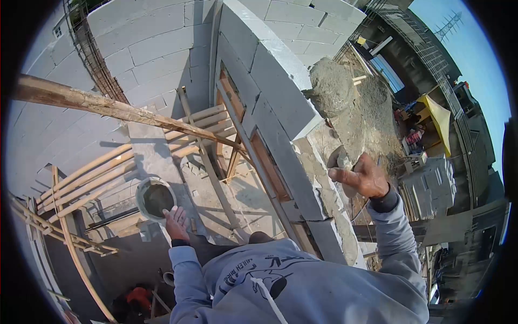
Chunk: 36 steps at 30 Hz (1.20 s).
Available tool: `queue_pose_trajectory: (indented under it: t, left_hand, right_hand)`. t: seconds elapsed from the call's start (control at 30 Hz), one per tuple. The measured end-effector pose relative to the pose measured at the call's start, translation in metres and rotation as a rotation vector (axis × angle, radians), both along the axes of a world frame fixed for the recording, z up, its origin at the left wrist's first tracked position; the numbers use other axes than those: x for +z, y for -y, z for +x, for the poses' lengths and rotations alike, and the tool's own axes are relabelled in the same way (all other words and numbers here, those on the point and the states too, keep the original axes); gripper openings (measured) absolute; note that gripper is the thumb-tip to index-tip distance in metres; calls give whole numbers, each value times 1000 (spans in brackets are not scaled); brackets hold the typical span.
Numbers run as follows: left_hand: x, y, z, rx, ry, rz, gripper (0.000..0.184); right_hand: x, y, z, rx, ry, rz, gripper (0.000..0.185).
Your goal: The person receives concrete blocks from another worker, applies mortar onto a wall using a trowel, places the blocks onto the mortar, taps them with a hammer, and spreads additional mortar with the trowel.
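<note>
My right hand (367, 177) is closed around a trowel (339, 157), held over the top of the block wall (280, 89). Wet mortar (318, 181) lies along the wall's top edge beside the trowel. Lower left, my left hand (177, 221) is at the rim of a bucket (141, 201) with grey mortar inside. Its fingers are stretched out and hold nothing visible.
A wooden pole (91, 102) crosses the upper left. Bamboo poles (102, 175) form a platform below. Stacked blocks (431, 186) and a yellow canopy (438, 120) stand at right. A person in red (139, 298) is far below.
</note>
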State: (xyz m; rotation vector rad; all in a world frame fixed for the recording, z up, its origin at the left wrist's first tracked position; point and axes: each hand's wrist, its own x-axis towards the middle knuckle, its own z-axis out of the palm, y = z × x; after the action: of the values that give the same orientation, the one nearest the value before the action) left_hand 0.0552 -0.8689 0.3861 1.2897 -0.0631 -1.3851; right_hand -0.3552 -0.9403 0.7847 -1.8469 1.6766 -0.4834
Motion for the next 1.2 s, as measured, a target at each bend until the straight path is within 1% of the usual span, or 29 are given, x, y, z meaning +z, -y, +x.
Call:
queue_pose_trajectory:
  t: [0.07, 0.1, 0.17, 0.23, 0.3, 0.33, 0.37, 0.4, 0.47, 0.57, 0.67, 0.7, 0.73, 0.8, 0.9, 1.03, 1.07, 1.13, 1.2]
  left_hand:
    - [40, 25, -26, -89, 79, -57, 72]
    - [36, 34, -31, -148, 126, -79, 74]
    - [45, 45, -51, -228, 140, -122, 74]
    - [60, 48, -78, -296, 179, -140, 74]
    - [57, 40, -91, -396, 176, -109, 75]
    - [56, 36, -100, -443, 170, -95, 76]
    - [75, 28, -111, -459, 229, -50, 75]
    - [75, 21, -113, -470, 248, -37, 75]
    - [73, 4, -110, -489, 291, -16, 74]
    - [72, -11, -95, -385, 313, 52, 71]
    - [73, -21, -80, -301, 305, 68, 69]
    - [70, -27, -76, -274, 303, 64, 68]
    - [66, -32, -74, -248, 301, 58, 67]
    - [57, -40, -75, -227, 291, 77, 67]
    - [44, -55, -84, -223, 267, 105, 68]
    - [28, -71, -88, -227, 234, 107, 64]
    - [26, -73, -86, -211, 243, 110, 65]
    - [25, -71, -81, -176, 259, 107, 67]
    - [-1, -73, -63, -201, 195, 14, 63]
  right_hand:
    - [3, -1, -61, -186, -255, -96, 33]
    - [-4, 0, -89, -251, -311, -128, 36]
    - [-35, 2, -141, -353, -299, -218, 38]
    - [-82, 3, -189, -336, -505, -179, 37]
    - [-126, 8, -215, -342, -603, 5, 38]
    - [-146, 7, -220, -336, -558, -6, 40]
    - [-162, 17, -223, -300, -589, 140, 39]
    - [-189, 22, -232, -269, -577, 126, 36]
    - [-179, 37, -209, -255, -360, 422, 35]
    - [-168, 61, -184, -141, -484, 415, 34]
    - [-146, 88, -169, -122, -450, 429, 35]
    - [-135, 99, -167, -110, -496, 447, 36]
    - [-132, 113, -173, -7, -574, 445, 35]
    - [-116, 136, -173, 32, -619, 514, 33]
    - [-84, 157, -164, 97, -677, 524, 35]
    - [-55, 186, -165, 96, -769, 541, 37]
    - [-43, 193, -161, 50, -815, 622, 40]
    - [-28, 202, -159, 41, -797, 627, 42]
    - [-18, 211, -154, 45, -835, 632, 44]
